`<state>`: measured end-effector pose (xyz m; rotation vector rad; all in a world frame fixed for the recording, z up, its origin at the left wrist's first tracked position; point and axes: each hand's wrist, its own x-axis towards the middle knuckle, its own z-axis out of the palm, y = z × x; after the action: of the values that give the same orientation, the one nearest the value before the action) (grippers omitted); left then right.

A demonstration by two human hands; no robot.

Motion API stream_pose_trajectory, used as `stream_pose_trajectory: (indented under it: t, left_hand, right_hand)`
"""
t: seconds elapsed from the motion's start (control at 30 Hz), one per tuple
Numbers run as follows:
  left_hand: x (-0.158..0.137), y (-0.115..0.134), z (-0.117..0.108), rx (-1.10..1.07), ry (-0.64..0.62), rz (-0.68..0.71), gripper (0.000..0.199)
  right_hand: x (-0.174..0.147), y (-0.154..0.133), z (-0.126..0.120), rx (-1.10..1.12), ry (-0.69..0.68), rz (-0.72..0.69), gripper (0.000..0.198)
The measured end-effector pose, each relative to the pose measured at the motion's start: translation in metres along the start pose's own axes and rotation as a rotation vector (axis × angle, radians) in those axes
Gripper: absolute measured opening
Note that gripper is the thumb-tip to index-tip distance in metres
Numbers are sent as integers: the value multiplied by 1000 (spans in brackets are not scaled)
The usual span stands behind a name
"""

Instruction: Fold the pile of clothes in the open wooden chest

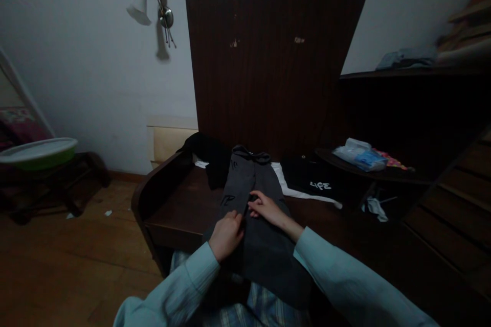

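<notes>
Dark grey trousers [264, 240] lie lengthwise over the desk, with the waistband at the back and the legs hanging over the front edge towards me. Black lettering runs down the left leg. My left hand [228, 235] is closed on the inner side of that leg, its fingertips partly hidden. Just beyond it to the right, my right hand [266, 208] has its fingers bent and pinched at the fabric near the gap between the legs.
Black clothing [215, 156] lies at the desk's back left. A black garment with white lettering [307, 176] rests on white cloth [291, 191] at the right. Plastic packets [360, 154] sit on a corner shelf. A raised dark board [268, 61] stands behind; a green basin [46, 156] is far left.
</notes>
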<state>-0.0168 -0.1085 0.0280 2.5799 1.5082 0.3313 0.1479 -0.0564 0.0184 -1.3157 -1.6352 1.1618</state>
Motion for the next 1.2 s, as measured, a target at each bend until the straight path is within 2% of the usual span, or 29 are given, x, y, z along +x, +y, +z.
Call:
stream_pose_trajectory:
  t: [0.1, 0.2, 0.33, 0.43, 0.53, 0.63, 0.7, 0.77, 0.83, 0.9, 0.97, 1.07, 1.13, 1.2]
  left_hand:
    - [-15, 5, 12, 36, 137, -48, 25]
    - [-34, 4, 20, 86, 215, -132, 26]
    - [-53, -5, 22, 140, 195, -203, 24]
    - [-56, -10, 13, 113, 128, -201, 19]
    - [-53, -5, -6, 46, 66, -170, 10]
    - [-47, 10, -19, -9, 83, -113, 7]
    - [-44, 20, -17, -25, 75, -44, 8]
    - [-40, 26, -8, -38, 13, 56, 6]
    - [-38, 25, 1, -82, -55, 163, 10]
    - [-35, 17, 7, -144, -35, 209, 17]
    - [-32, 2, 8, -173, 96, 127, 20]
    - [-23, -26, 4, -133, 288, -148, 19]
    - [-14, -42, 3, -114, 287, -261, 21]
    - [-6, -52, 5, -119, 250, -281, 22]
  right_hand:
    - [1, 9, 14, 97, -31, 71, 35]
    - [2, 14, 19, 149, -57, 47, 27]
    - [3, 14, 19, 252, -89, 3, 29]
    - [3, 14, 19, 299, -75, 2, 31]
    - [1, 13, 18, 349, -61, 24, 33]
    - [0, 13, 17, 387, -15, 36, 30]
    - [-1, 13, 17, 359, 48, 22, 24]
    - [-1, 14, 16, 290, 95, -10, 21]
    - [0, 16, 15, 219, 116, -62, 17]
    - [0, 17, 14, 167, 132, -113, 11]
    - [1, 18, 14, 134, 140, -134, 11]
    - [3, 19, 14, 115, 126, -114, 15]
    - [4, 20, 14, 110, 120, -104, 17]
    - [4, 20, 15, 112, 118, -102, 19]
